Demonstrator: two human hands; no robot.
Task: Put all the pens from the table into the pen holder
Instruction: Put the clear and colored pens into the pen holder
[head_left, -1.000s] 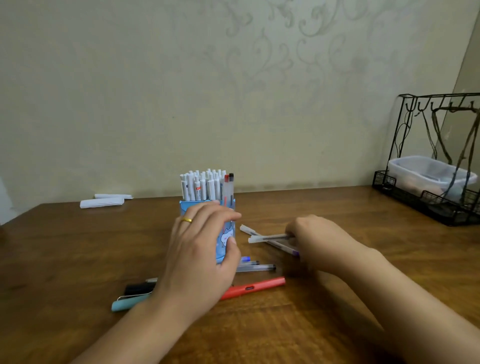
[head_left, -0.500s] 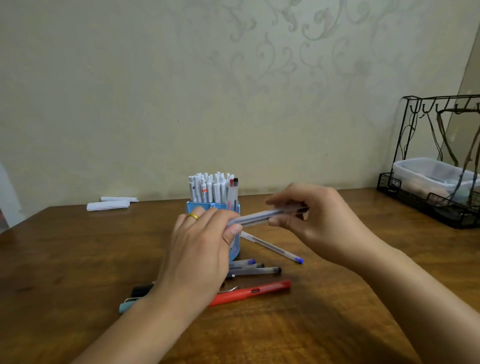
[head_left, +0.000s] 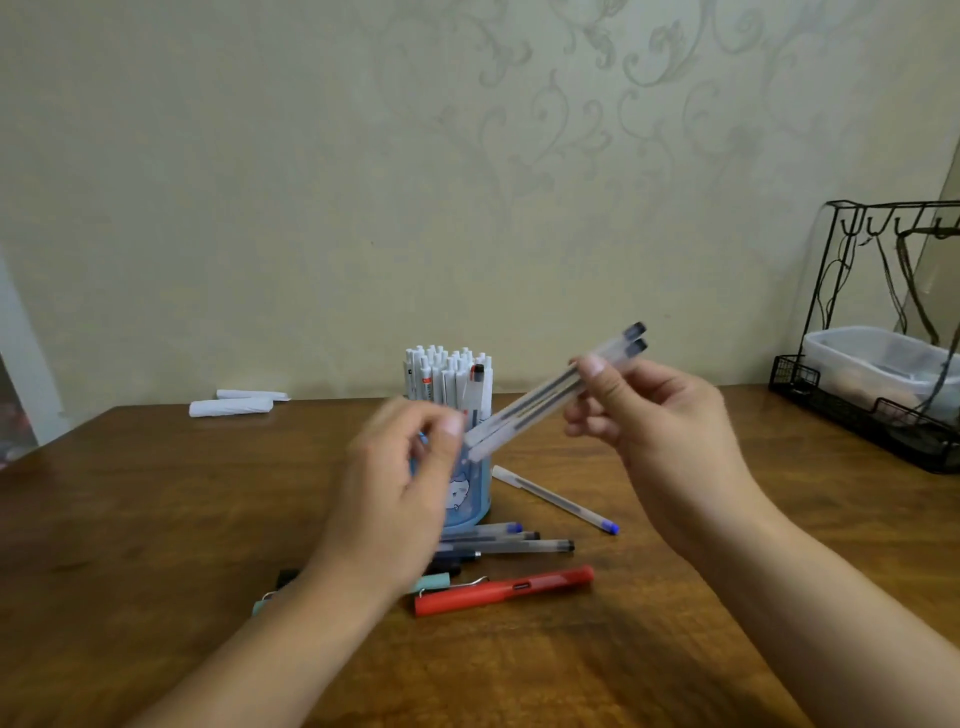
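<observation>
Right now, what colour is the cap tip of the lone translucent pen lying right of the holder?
Blue, clearest in the head view.

Two see-through pens (head_left: 545, 402) with dark caps tilt up in the air beside the blue pen holder (head_left: 467, 493) (stuffed with white pens), while a red pen (head_left: 504, 591) and several others lie flat on the table in front.

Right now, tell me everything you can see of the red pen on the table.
The red pen lies flat on the wooden table, nearest the camera of the loose pens, its length running left to right and slightly uphill toward the right. It looks like matte plastic with a thick body, a silver wire clip near its left end and a small dark window mid-barrel. Neither hand touches it. A teal pen lies by its left end; contact is unclear.
</observation>
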